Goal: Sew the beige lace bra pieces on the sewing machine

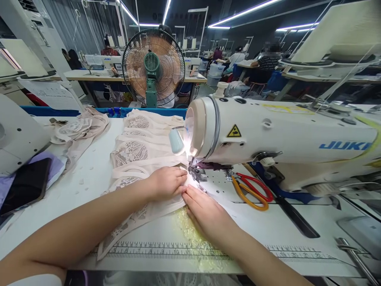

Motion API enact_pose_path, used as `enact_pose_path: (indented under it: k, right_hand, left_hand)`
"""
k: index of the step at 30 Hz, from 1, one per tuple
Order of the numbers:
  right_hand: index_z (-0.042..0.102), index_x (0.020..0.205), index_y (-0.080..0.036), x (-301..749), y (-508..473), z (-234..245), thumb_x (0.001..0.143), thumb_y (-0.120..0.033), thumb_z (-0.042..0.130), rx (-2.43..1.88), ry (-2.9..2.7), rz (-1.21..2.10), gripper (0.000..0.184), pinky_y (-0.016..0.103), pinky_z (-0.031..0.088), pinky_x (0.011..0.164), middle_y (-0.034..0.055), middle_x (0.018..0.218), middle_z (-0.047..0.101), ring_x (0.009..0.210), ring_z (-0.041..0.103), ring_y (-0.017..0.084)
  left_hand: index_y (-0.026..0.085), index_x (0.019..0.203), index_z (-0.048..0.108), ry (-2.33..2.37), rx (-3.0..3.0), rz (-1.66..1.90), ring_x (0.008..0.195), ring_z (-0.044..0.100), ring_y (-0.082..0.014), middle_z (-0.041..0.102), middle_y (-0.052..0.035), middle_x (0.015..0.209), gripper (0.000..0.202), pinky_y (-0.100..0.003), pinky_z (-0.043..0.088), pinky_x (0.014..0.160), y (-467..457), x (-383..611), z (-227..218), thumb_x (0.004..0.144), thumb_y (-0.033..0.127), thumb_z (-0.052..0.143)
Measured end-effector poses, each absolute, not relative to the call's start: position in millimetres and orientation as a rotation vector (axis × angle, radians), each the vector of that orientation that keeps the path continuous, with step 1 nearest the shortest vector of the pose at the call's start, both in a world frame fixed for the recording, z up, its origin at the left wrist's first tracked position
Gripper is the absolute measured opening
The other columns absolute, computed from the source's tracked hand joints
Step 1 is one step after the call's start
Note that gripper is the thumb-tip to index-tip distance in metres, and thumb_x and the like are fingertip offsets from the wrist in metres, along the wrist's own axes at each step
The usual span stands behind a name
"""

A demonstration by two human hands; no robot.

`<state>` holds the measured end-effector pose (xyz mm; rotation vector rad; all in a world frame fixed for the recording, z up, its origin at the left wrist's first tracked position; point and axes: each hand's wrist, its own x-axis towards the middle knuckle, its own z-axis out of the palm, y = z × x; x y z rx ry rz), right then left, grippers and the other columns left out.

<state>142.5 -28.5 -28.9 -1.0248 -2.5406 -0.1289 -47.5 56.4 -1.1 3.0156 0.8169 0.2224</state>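
Head view: our left hand (168,182) and right hand (205,212) lie flat, unclenched, fingertips meeting, pressing the lace (139,153) onto the tabletop (74,190). The lace runs away from us, left of the presser foot (195,173), which is just beyond our fingertips. Scissors (251,190) lie to the right.

Garment factory floor: rows of sewing machines (282,139), stacked lace pieces (139,147), strip lights.
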Motion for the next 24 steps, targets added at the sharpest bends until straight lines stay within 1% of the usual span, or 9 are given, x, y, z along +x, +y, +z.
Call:
enact_pose_path:
  k: [5, 10, 15, 19, 24]
  right_hand:
    - [0.055, 0.12, -0.004, 141.5, -29.2, -23.3, 0.087, -0.009, 0.038, -1.009, -2.535, -0.139, 0.038, 0.045, 0.048, 0.096, 0.0177, 0.123, 0.059, 0.119, 0.052, 0.028]
    - [0.055, 0.119, -0.005, 142.5, -33.1, -21.4, 0.086, -0.009, 0.037, -1.036, -2.551, -0.097, 0.038, 0.045, 0.049, 0.095, 0.0176, 0.122, 0.06, 0.116, 0.054, 0.027]
    - [0.055, 0.12, -0.008, 142.5, -34.2, -25.2, 0.085, -0.007, 0.036, -1.033, -2.503, -0.094, 0.039, 0.045, 0.049, 0.095, 0.0164, 0.121, 0.061, 0.116, 0.055, 0.025]
    - [0.055, 0.119, -0.006, 142.2, -33.7, -25.9, 0.087, -0.009, 0.037, -1.036, -2.512, -0.091, 0.037, 0.046, 0.049, 0.094, 0.0171, 0.12, 0.061, 0.115, 0.055, 0.027]
    - [0.054, 0.121, -0.005, 142.7, -34.0, -26.5, 0.083, -0.005, 0.038, -1.051, -2.53, -0.085, 0.041, 0.045, 0.048, 0.096, 0.017, 0.122, 0.06, 0.117, 0.053, 0.026]
  left_hand:
    - [0.005, 0.118, 0.059, 0.795, 3.022, 0.25, 0.112, 0.056, -0.0268, 0.058, -0.0151, 0.124, 0.043, -0.037, 0.047, 0.095, 57.5, -47.2, 0.2, 0.092, 0.036, 0.044]
    - [0.006, 0.117, 0.059, 0.78, 3.033, 0.232, 0.112, 0.056, -0.0273, 0.057, -0.0146, 0.126, 0.042, -0.039, 0.047, 0.094, 56.8, -47.9, 2.5, 0.091, 0.037, 0.045]
    - [0.009, 0.115, 0.06, 0.789, 3.031, 0.229, 0.112, 0.056, -0.0273, 0.057, -0.0141, 0.126, 0.04, -0.04, 0.047, 0.094, 57.9, -47.7, 4.9, 0.091, 0.037, 0.046]
    - [0.01, 0.114, 0.06, 0.781, 3.017, 0.217, 0.112, 0.056, -0.0267, 0.058, -0.0135, 0.125, 0.038, -0.039, 0.046, 0.094, 60.0, -47.3, 5.0, 0.09, 0.036, 0.047]
    - [0.009, 0.117, 0.058, 0.783, 3.015, 0.225, 0.114, 0.054, -0.0271, 0.057, -0.0135, 0.127, 0.041, -0.041, 0.045, 0.096, 60.0, -47.7, 2.4, 0.091, 0.038, 0.046]
